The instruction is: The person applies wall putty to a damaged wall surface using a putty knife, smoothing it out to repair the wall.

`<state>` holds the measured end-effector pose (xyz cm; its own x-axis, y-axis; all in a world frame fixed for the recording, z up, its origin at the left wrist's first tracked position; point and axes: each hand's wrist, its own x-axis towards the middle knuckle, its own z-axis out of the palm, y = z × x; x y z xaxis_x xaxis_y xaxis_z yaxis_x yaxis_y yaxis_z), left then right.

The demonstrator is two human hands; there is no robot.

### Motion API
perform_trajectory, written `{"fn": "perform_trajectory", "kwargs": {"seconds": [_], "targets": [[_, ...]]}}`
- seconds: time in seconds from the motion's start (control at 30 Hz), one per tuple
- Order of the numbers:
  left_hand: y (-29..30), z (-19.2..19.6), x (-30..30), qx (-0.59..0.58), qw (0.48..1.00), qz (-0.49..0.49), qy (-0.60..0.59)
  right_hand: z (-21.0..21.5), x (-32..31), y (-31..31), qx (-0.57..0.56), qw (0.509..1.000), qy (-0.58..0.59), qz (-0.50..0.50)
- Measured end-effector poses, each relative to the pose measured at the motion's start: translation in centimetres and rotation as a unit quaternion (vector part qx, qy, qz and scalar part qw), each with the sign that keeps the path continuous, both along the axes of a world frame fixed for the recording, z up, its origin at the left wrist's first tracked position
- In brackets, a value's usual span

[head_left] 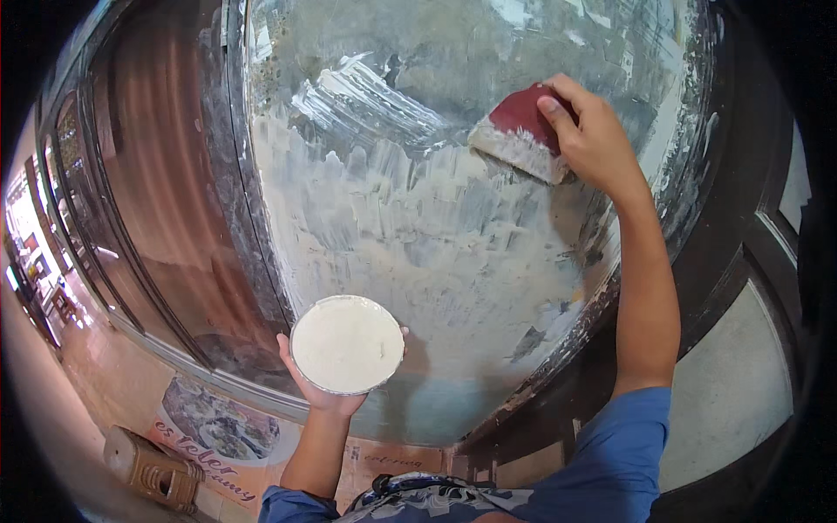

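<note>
My left hand (330, 394) is wrapped round a round tub (297, 366) from below, its fingers on the sides. A smooth, cream-white paste (347, 343) fills the tub almost to the rim. Up at the right, my right hand (595, 138) grips a dark red scraper (523, 112), thumb on its near face. Whitish paste coats the scraper's wide lower edge, which lies at or against the upright panel (418, 218). Fresh white streaks (370, 105) mark the panel left of the scraper; the lower part carries a patchy pale coat.
A dark-framed pane (157, 174) stands left of the panel. Dark woodwork with a pale inset (741, 383) is at the right. Below, a printed banner (218, 423) lies on the floor beside a brown wooden object (153, 471).
</note>
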<state>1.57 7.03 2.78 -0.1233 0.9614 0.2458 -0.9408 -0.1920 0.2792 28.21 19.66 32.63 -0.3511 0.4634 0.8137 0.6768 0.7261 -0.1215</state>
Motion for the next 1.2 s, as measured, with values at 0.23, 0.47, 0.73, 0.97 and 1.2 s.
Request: {"fn": "perform_trajectory", "kwargs": {"seconds": [0.23,0.47,0.73,0.97,1.2], "targets": [[-1.0,0.7,-0.1,0.022,0.999,-0.037,-0.025,-0.6,0.1,-0.4,0.057,0.997,-0.026,-0.047],[-1.4,0.7,-0.5,0.024,0.998,-0.051,-0.011,-2.7,-1.0,0.2,0.139,0.982,-0.126,-0.034],[-2.1,0.2,-1.7,0.019,0.999,-0.025,-0.019,-1.5,-1.2,0.0,0.021,0.997,-0.003,0.072],[-3.1,0.1,-1.6,0.009,0.999,-0.024,-0.046,-0.5,0.3,-2.1,0.076,0.992,0.094,0.042],[-3.8,-0.5,-2.7,-0.001,0.999,-0.030,-0.020,-16.1,-3.7,-8.1,-0.285,0.846,0.350,0.284]]}}
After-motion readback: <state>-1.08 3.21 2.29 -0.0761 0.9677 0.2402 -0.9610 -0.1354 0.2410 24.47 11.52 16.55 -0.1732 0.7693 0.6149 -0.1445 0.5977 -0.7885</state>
